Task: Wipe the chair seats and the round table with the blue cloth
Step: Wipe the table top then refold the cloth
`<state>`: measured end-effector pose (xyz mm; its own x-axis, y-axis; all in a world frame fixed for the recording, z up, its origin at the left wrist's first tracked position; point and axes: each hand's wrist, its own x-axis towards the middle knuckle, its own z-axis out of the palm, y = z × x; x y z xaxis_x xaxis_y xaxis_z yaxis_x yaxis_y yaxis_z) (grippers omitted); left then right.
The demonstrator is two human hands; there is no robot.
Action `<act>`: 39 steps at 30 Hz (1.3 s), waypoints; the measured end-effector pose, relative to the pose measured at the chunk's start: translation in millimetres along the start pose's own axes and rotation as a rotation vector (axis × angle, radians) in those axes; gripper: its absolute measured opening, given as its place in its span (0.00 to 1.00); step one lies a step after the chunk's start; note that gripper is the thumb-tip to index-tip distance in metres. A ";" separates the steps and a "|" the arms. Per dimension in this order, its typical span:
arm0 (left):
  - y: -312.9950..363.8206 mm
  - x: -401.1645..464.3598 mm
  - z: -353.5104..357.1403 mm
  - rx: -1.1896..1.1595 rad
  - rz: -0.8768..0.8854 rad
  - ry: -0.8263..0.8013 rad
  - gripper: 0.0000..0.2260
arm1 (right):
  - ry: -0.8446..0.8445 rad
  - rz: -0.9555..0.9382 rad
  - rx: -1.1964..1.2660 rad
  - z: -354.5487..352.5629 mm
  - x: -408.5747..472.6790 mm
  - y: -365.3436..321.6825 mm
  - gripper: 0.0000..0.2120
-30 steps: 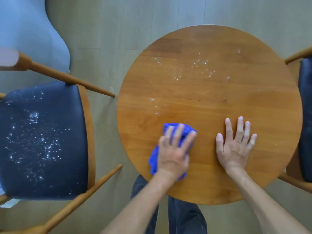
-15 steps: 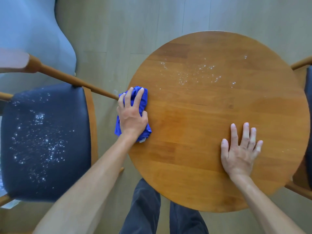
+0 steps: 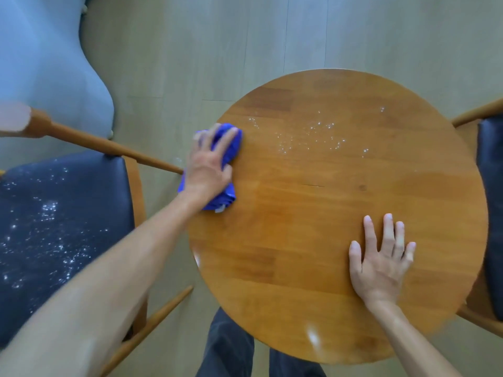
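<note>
My left hand (image 3: 208, 165) presses the bunched blue cloth (image 3: 231, 148) flat against the left edge of the round wooden table (image 3: 340, 213), fingers stretched over it. White droplets (image 3: 307, 134) lie scattered on the table's far half, just right of the cloth. My right hand (image 3: 381, 259) rests flat on the near right part of the tabletop, fingers spread. To the left stands a chair with a dark seat (image 3: 60, 235) covered in white specks. Another dark chair seat (image 3: 490, 200) shows at the right edge.
The left chair's wooden armrests (image 3: 109, 146) reach toward the table's edge. A pale blue-grey upholstered piece (image 3: 46, 63) fills the far left corner. My legs in dark trousers (image 3: 231, 346) are below the table's near edge. Light wooden floor surrounds everything.
My left hand has swept the blue cloth from the near middle of the table to its left edge and then farther away along that edge. My right hand stays flat in place.
</note>
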<state>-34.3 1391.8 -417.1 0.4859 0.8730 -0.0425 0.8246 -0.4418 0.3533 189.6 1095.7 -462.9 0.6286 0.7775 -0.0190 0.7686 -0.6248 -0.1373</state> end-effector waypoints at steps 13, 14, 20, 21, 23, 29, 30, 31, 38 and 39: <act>99.6 -70.8 41.2 -0.048 0.532 -0.107 0.29 | 0.007 0.007 -0.008 4.2 0.8 4.1 0.26; 78.5 -64.1 32.5 -0.030 0.439 -0.074 0.30 | 0.004 0.009 -0.006 3.9 1.4 3.9 0.26; -17.7 -20.7 -1.2 -0.003 -0.251 0.118 0.29 | 0.004 0.022 -0.029 2.6 2.9 -1.3 0.27; -9.1 -20.2 3.2 0.021 -0.263 0.120 0.29 | 0.000 0.020 -0.030 2.6 2.7 -2.0 0.27; 24.6 -25.3 16.4 0.037 -0.181 0.116 0.29 | -0.005 0.020 -0.035 1.9 3.1 -1.8 0.27; 189.8 -73.6 66.8 -0.103 0.052 -0.044 0.29 | -0.042 0.033 0.031 -11.7 6.1 -6.5 0.26; 211.6 -77.9 70.0 -0.161 0.046 -0.106 0.27 | -0.057 0.035 0.067 -17.2 7.3 -7.7 0.27; 225.2 -79.0 71.8 -0.225 0.048 -0.164 0.24 | -0.082 0.058 0.124 -23.6 9.8 -9.5 0.27; 99.4 -40.9 42.6 -0.060 -0.081 -0.027 0.21 | 0.020 0.371 0.379 -42.4 29.9 -118.7 0.32; 73.2 -39.4 37.4 0.004 -0.121 -0.038 0.22 | 0.006 0.417 0.339 -38.4 34.1 -138.4 0.34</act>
<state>17.7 1317.3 -424.5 0.3930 0.9117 -0.1199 0.8792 -0.3343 0.3396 109.2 1206.0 -406.4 0.8738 0.4674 -0.1345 0.3730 -0.8215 -0.4312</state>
